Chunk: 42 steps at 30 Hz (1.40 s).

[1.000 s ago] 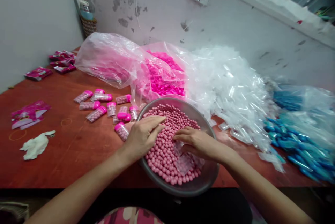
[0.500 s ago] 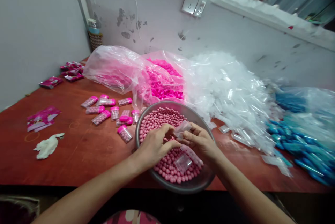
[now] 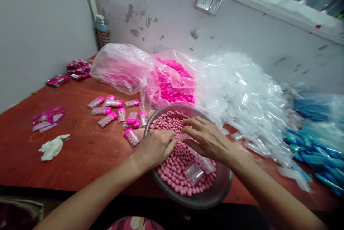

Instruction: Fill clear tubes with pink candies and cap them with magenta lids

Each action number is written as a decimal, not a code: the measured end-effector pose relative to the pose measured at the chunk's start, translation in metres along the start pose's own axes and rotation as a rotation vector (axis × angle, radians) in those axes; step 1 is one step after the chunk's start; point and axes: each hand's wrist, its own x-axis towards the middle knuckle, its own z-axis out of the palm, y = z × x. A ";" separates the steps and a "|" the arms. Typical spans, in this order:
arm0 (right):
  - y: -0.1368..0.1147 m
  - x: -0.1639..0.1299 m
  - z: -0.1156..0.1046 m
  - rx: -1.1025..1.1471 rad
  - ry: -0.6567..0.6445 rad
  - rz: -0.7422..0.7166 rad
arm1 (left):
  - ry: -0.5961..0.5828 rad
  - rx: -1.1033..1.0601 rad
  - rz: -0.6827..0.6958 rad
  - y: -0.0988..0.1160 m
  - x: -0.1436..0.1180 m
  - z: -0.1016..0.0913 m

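**Working both hands in a bowl of pink beads**

Standing by the desk [image 3: 80, 158], I see the metal bowl [image 3: 215, 194] sitting right at the near edge, its rim almost over the lip. To the left of it the red surface lies open, with only a crumpled white cloth [image 3: 53, 147] and a few pink sachets [image 3: 48, 118] near the wall. Behind the bowl the way is shut in: a clear bag of pink caps [image 3: 172, 83], a heap of clear tubes [image 3: 242, 97] and, far right, a spread of blue tubes [image 3: 314, 144] crowd up to the rim. A cluster of filled, pink-capped tubes [image 3: 118, 113] lies just beside the bowl's left edge.

The pink beads [image 3: 177, 169] fill the bowl. The left hand [image 3: 156, 147] rests on them at the left rim, fingers [image 3: 168, 140] curled down into the beads; whether they grip anything I cannot tell. The right hand [image 3: 209, 138] hovers over the middle, fingers [image 3: 192, 124] loosely spread and bent, touching the left hand's fingertips above a small clear tube [image 3: 182, 137] between them; which hand grips it is hidden. Two more empty clear tubes [image 3: 195, 172] lie on the beads, near the right wrist.
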 end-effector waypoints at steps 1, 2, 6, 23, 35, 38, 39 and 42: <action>-0.001 0.003 0.000 -0.033 -0.040 -0.011 | -0.007 0.009 -0.011 -0.001 0.000 0.001; -0.001 0.006 0.000 -0.058 -0.088 -0.026 | -0.010 0.005 -0.019 -0.001 -0.001 0.001; 0.013 0.009 0.012 -0.177 -0.251 0.019 | 0.152 -0.171 -0.059 -0.001 -0.001 -0.002; 0.010 0.010 0.051 1.389 -0.011 0.518 | 0.329 -0.412 -0.234 -0.007 0.001 -0.004; -0.001 -0.008 0.030 1.075 0.261 0.498 | 0.019 -0.696 -0.204 -0.011 0.013 -0.011; 0.004 -0.012 0.020 0.830 0.252 0.384 | -0.057 -0.879 -0.267 -0.012 0.016 -0.009; 0.004 -0.012 0.017 0.778 0.250 0.358 | -0.085 -0.967 -0.298 -0.012 0.017 -0.009; 0.002 -0.005 0.013 0.702 0.275 0.340 | -0.131 -1.209 -0.402 -0.011 0.018 -0.008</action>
